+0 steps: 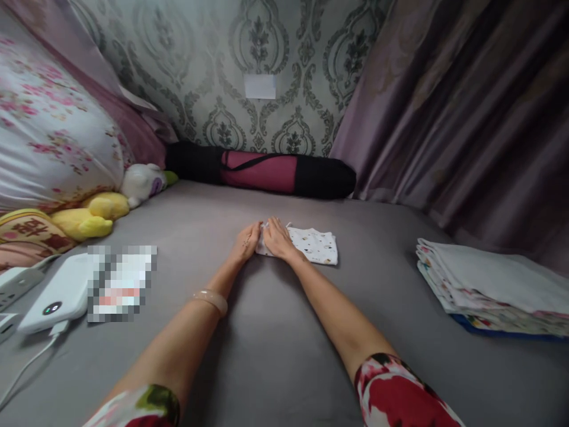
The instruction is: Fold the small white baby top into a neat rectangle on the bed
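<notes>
A small white cloth (315, 245) with tiny printed figures lies folded flat on the grey bed sheet (275, 332). My right hand (278, 237) rests palm down on the cloth's left end, fingers stretched out and pressing it. My left hand (246, 240) lies just beside it at the cloth's left edge, fingers extended and touching the fabric edge. A pale bangle (212, 299) sits on my left wrist. Neither hand lifts anything.
A stack of folded cloths (489, 290) lies at the right. A rolled red and black mat bag (262, 169) lies against the wall. Plush toys (111, 207) and floral pillows (48, 136) are at the left, with a white power bank (57, 296), its cable and a power strip (13, 284). A purple curtain (466, 107) hangs at the right.
</notes>
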Available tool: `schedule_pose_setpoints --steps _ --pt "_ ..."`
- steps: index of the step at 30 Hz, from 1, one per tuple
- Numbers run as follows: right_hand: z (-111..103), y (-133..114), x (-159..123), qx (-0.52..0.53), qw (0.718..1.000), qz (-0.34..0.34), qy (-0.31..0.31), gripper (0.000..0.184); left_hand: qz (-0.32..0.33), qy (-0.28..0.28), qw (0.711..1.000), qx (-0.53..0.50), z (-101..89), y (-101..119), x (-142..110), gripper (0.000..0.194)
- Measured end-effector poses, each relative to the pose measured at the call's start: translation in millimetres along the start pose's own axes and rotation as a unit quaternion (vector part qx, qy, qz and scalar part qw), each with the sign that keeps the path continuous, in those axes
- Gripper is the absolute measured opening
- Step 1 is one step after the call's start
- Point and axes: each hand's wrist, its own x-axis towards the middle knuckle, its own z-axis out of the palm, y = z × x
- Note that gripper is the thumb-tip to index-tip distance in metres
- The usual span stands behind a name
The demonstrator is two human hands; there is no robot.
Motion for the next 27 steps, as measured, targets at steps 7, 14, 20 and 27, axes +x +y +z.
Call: schedule_pose_setpoints --steps 7,14,20,27 --pt "-33 55 -46 -0.116 0.993 0.036 -0.003 0.056 0.095 -0.088 0.98 0.15 6.5 -1 -3 0.051" --pt "-41 88 -67 -0.139 0.988 0.07 -0.021 0.056 0.09 -0.17 0.946 0.261 6.1 3 -7 0.055" --pt "-44 101 -65 -0.133 0.988 0.081 0.002 0.058 0.085 -0.178 0.934 0.298 8.7 0 -4 0.056" --pt "-53 116 -65 -0.131 0.986 0.1 0.019 0.053 0.137 -0.175 0.923 0.315 2.4 13 20 0.048"
